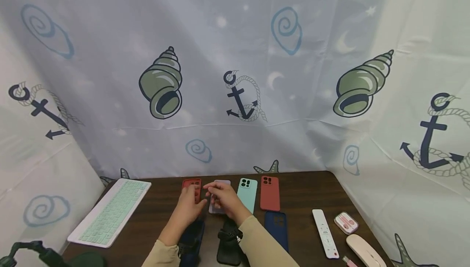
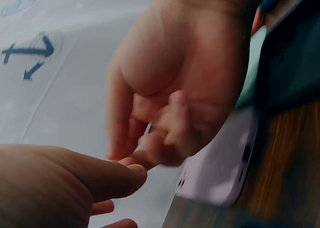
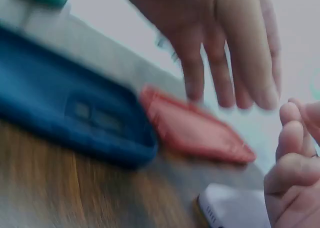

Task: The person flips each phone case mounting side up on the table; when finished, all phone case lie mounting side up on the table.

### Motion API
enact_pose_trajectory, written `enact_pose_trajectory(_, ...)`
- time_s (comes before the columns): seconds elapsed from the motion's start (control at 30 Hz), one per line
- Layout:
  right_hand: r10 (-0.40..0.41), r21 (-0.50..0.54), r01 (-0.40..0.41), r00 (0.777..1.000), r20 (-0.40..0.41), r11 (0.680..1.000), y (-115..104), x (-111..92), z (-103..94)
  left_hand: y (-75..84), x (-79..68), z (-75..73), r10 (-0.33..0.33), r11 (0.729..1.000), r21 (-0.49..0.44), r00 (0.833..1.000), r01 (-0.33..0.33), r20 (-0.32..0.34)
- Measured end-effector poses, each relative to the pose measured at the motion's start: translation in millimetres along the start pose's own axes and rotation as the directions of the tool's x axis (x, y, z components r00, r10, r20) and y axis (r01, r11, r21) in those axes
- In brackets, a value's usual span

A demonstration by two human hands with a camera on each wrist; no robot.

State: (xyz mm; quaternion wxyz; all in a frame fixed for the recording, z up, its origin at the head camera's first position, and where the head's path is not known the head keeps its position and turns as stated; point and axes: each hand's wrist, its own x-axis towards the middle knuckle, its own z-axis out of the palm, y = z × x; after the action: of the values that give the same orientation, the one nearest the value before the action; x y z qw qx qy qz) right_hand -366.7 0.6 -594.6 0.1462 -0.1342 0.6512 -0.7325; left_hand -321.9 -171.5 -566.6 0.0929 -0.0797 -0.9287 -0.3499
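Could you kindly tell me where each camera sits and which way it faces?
Head: worn on the head, facing forward and down at the dark table and patterned curtain; the left hand, right hand and pale sleeves show.
Left wrist: on that wrist, facing past the left hand, lower left, to the right hand and lilac phone case.
Right wrist: on that wrist, facing past the right hand, right edge, to the left hand, blue case and red case.
Shared: both wrist views show both hands and the lilac phone case.
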Motion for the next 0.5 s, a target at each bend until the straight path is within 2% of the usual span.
enact_pose_trajectory(0.1,-0.005,0.051,0.007,0.999,-0.05,0.999,-1,-8,-5.8,6.3,-1.4,9.1,0.037,0.999,-0.011,0.999,-0.037,0.017)
enact_pose_trajectory(0.13,-0.001,0.04,0.005,0.997,-0.082,0.999,-2,-12,-8.2,7.7,-2.1,12.5,0.048,0.999,-0.005,0.999,-0.048,0.023)
enact_pose_trajectory(0.3,0.032,-0.088,-0.054,0.971,-0.237,0.995,-7,-33,-23.3,10.0,-6.3,25.2,0.064,0.997,0.041,0.997,-0.065,0.035)
enact_pose_trajectory(0.5,0.078,-0.238,-0.155,0.949,-0.305,0.959,-8,-50,-33.3,10.4,-8.5,25.6,0.062,0.997,0.043,0.995,-0.065,0.074)
